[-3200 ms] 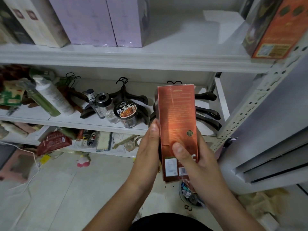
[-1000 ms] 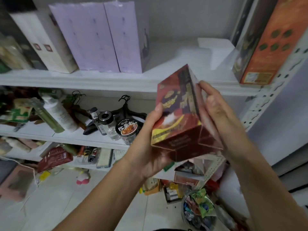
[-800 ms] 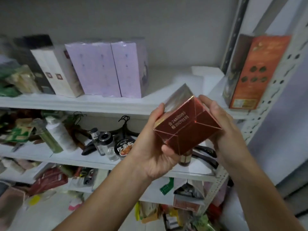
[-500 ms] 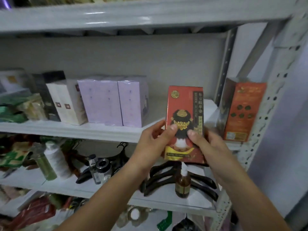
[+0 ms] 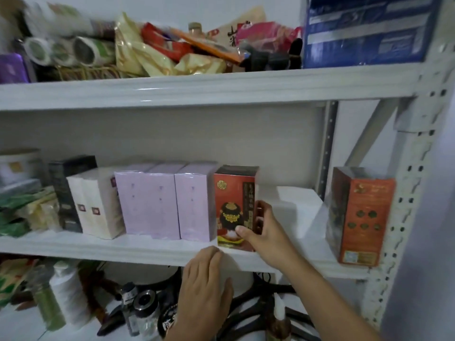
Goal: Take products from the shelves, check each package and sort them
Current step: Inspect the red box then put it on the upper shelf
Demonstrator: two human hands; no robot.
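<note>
Red cardboard box [image 5: 232, 205] stands on the white shelf [image 5: 147, 249], gripped by the right hand [image 5: 267, 231]; left hand [image 5: 204, 279] lies open just below.

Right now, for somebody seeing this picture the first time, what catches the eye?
The red box stands on the middle shelf beside the lilac boxes, the right hand gripping its right edge. The left hand is open at that shelf's front edge. A blue package fills the right end of the top shelf.

Two hands [image 5: 204, 279], two red boxes [image 5: 231, 193], three lilac boxes [image 5: 147, 207], two white boxes [image 5: 98, 207]
</note>
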